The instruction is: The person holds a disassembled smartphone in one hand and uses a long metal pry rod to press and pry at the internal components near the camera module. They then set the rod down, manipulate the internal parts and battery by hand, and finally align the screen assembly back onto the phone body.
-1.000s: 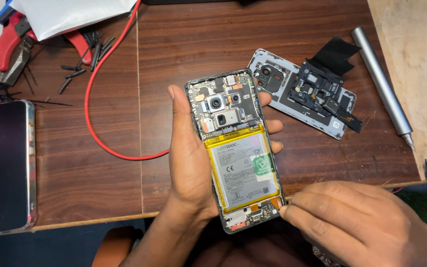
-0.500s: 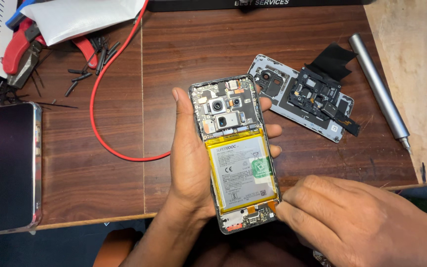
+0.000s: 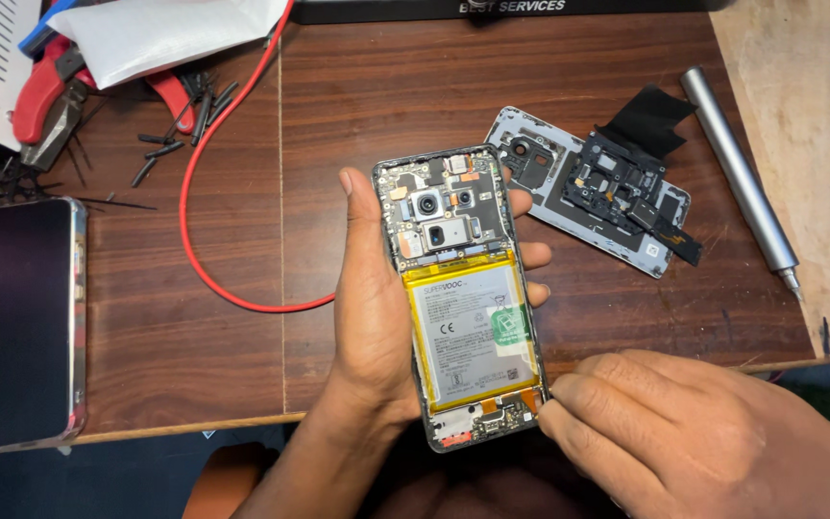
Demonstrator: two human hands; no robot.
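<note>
- Left hand [image 3: 372, 317] grips the opened phone [image 3: 463, 298] from behind, my thumb along its left edge and my fingertips curled round the right edge, holding it face down just above the front edge of the surface [image 3: 386, 96].
- My right hand [image 3: 665, 432] is closed in a pinch at the phone's lower right corner, touching the frame there; I cannot tell whether it holds a small tool or part.
- Inside the phone I see the yellow-edged battery [image 3: 473, 332] seated in the middle, with the camera modules and circuit board above it and a small board below.
- As I judge it, the opening is done: the back cover [image 3: 540, 183] lies apart on the surface to the right, with black parts stacked on it.
- What is left, it seems, is the inner work: battery and boards are in place.
- Beside the cover lies a grey screwdriver [image 3: 737, 183]; a red cable [image 3: 213, 240], red pliers [image 3: 45, 96] and another phone [image 3: 13, 322] sit to the left.
</note>
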